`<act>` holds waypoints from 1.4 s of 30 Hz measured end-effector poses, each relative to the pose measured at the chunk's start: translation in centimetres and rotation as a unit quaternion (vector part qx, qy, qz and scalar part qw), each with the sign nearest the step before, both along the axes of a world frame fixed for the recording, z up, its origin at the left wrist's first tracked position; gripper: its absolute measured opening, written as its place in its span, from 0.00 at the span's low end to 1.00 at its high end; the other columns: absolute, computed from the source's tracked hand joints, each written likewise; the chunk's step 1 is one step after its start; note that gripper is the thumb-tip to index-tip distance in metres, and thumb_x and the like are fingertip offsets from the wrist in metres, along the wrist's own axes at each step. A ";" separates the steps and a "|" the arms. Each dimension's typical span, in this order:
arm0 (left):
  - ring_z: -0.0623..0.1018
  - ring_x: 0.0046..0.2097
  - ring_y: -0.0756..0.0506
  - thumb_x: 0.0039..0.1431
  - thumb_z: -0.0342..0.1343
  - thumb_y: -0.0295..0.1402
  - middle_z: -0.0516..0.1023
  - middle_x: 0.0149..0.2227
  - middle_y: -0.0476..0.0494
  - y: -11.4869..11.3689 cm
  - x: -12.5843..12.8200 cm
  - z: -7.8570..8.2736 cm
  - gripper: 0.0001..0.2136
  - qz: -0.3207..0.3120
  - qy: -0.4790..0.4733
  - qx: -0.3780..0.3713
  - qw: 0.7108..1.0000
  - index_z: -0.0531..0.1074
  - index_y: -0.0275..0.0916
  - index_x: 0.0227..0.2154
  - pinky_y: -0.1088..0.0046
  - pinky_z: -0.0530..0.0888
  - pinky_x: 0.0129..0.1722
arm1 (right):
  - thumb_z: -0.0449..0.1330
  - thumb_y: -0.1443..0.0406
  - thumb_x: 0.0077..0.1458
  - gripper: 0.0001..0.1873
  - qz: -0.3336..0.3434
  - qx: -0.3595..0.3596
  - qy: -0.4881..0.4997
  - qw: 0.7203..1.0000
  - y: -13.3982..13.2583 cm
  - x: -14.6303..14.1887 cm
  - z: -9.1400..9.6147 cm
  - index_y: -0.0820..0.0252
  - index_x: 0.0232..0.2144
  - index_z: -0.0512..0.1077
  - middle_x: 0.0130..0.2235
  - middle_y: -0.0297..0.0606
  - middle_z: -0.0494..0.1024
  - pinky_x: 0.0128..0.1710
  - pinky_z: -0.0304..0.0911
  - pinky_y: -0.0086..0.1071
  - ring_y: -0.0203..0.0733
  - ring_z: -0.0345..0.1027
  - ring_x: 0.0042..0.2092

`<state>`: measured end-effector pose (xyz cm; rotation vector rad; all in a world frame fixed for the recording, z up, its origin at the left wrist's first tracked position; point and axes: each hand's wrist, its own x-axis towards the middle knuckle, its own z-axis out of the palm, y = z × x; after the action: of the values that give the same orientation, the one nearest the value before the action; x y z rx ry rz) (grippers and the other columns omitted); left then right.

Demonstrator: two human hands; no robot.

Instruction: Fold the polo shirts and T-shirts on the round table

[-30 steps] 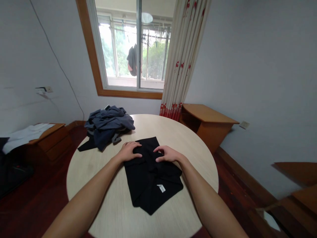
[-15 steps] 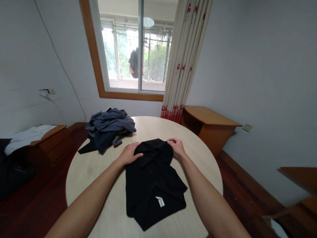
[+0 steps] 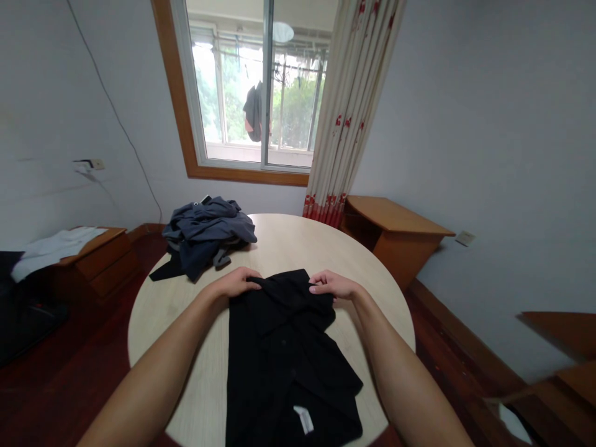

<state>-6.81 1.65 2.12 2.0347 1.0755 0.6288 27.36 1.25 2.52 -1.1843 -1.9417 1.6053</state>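
Observation:
A black garment [image 3: 288, 360] with a small white label lies partly folded on the round pale wooden table [image 3: 288, 242]. My left hand [image 3: 235, 282] grips its far left corner, fingers curled over the cloth. My right hand [image 3: 333, 285] pinches the far right corner, fingers closed on the fabric. Both hands lift the far edge a little, and the cloth bunches between them.
A heap of dark blue-grey clothes [image 3: 207, 233] sits at the table's far left. A low wooden cabinet [image 3: 395, 233] stands at the right by the curtain [image 3: 354, 105]. Another cabinet with white cloth [image 3: 69, 248] is at the left. The window [image 3: 256, 87] is behind.
Both hands moved from pressing the middle of the garment to holding its far corners. The far edge has been drawn toward me, and the garment lies nearer me now.

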 end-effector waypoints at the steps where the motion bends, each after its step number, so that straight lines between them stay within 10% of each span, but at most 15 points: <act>1: 0.81 0.39 0.40 0.49 0.63 0.47 0.83 0.36 0.44 0.0 -0.3 0.4 0.16 0.005 -0.068 -0.031 0.997 0.81 0.40 0.34 0.64 0.77 0.41 | 0.72 0.49 0.43 0.24 0.003 -0.004 0.016 1.000 0.1 0.2 0.2 0.62 0.32 0.76 0.21 0.30 0.72 0.16 0.51 0.23 0.30 0.58 0.18; 6: 0.80 0.35 0.44 0.56 0.59 0.50 0.80 0.43 0.40 1.2 -0.4 0.0 0.24 0.253 -0.299 -0.016 0.920 0.74 0.39 0.49 0.66 0.77 0.35 | 0.65 0.45 0.50 0.23 -0.282 0.125 0.208 0.928 3.3 0.2 -1.7 0.58 0.35 0.72 0.31 0.40 0.78 0.25 0.68 0.30 0.39 0.71 0.28; 11: 0.80 0.44 0.41 0.57 0.59 0.47 0.77 0.52 0.34 1.1 1.1 -1.5 0.24 0.274 -0.157 0.092 0.945 0.72 0.39 0.52 0.60 0.77 0.44 | 0.59 0.54 0.56 0.21 -0.461 0.241 0.134 0.844 6.2 1.6 -4.9 0.57 0.48 0.70 0.45 0.48 0.77 0.40 0.75 0.40 0.48 0.76 0.44; 16: 0.78 0.48 0.39 0.57 0.61 0.47 0.78 0.46 0.40 -2.3 3.8 0.1 0.17 0.071 0.033 0.187 0.979 0.78 0.42 0.43 0.62 0.73 0.50 | 0.62 0.59 0.51 0.24 -0.389 0.344 0.037 0.854 5.2 1.5 -4.9 0.58 0.50 0.73 0.57 0.49 0.70 0.52 0.69 0.43 0.49 0.71 0.53; 20: 0.78 0.41 0.41 0.52 0.66 0.50 0.78 0.39 0.45 -4.7 6.2 1.3 0.18 -0.023 0.162 0.190 0.968 0.78 0.44 0.39 0.68 0.73 0.40 | 0.62 0.63 0.52 0.18 -0.236 0.382 -0.015 0.893 3.6 -0.7 -3.5 0.59 0.46 0.77 0.55 0.46 0.72 0.42 0.70 0.38 0.41 0.71 0.40; 25: 0.79 0.42 0.40 0.55 0.66 0.44 0.79 0.38 0.45 -5.6 8.0 1.2 0.12 -0.012 0.285 0.171 0.943 0.76 0.43 0.36 0.68 0.71 0.38 | 0.63 0.72 0.48 0.19 -0.074 0.313 -0.091 0.943 2.2 -2.6 -2.7 0.59 0.45 0.79 0.43 0.40 0.79 0.34 0.65 0.32 0.34 0.65 0.30; 33: 0.78 0.39 0.43 0.62 0.56 0.34 0.79 0.37 0.45 -4.5 6.9 1.1 0.05 0.017 0.248 0.191 0.950 0.71 0.41 0.31 0.70 0.69 0.38 | 0.62 0.71 0.50 0.06 -0.115 0.358 -0.102 0.921 2.1 -2.1 -1.8 0.60 0.30 0.79 0.35 0.39 0.80 0.41 0.65 0.35 0.42 0.71 0.37; 36: 0.76 0.36 0.44 0.66 0.50 0.36 0.77 0.33 0.46 -3.0 4.5 1.7 0.08 0.139 0.095 0.220 0.961 0.69 0.42 0.31 0.70 0.69 0.37 | 0.59 0.65 0.54 0.08 -0.266 0.424 -0.020 0.866 2.8 -0.2 -1.5 0.60 0.32 0.78 0.36 0.42 0.80 0.43 0.66 0.38 0.44 0.72 0.39; 39: 0.76 0.36 0.44 0.67 0.46 0.39 0.76 0.33 0.46 -1.0 1.2 2.0 0.11 0.298 -0.071 0.248 0.919 0.67 0.41 0.32 0.70 0.70 0.39 | 0.57 0.59 0.55 0.13 -0.501 0.425 0.056 0.752 4.4 2.8 -2.0 0.62 0.34 0.76 0.37 0.46 0.80 0.43 0.67 0.39 0.46 0.72 0.39; 42: 0.76 0.37 0.43 0.64 0.47 0.42 0.76 0.34 0.45 0.6 -1.1 1.4 0.11 0.397 -0.133 0.241 0.875 0.68 0.41 0.33 0.69 0.71 0.40 | 0.57 0.57 0.53 0.17 -0.610 0.351 0.067 0.707 5.9 5.4 -3.4 0.64 0.37 0.76 0.39 0.49 0.80 0.46 0.67 0.41 0.48 0.72 0.41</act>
<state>-7.87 2.29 3.49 1.7363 1.7047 1.6877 32.79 7.17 -0.85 -1.3879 -0.9428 0.1796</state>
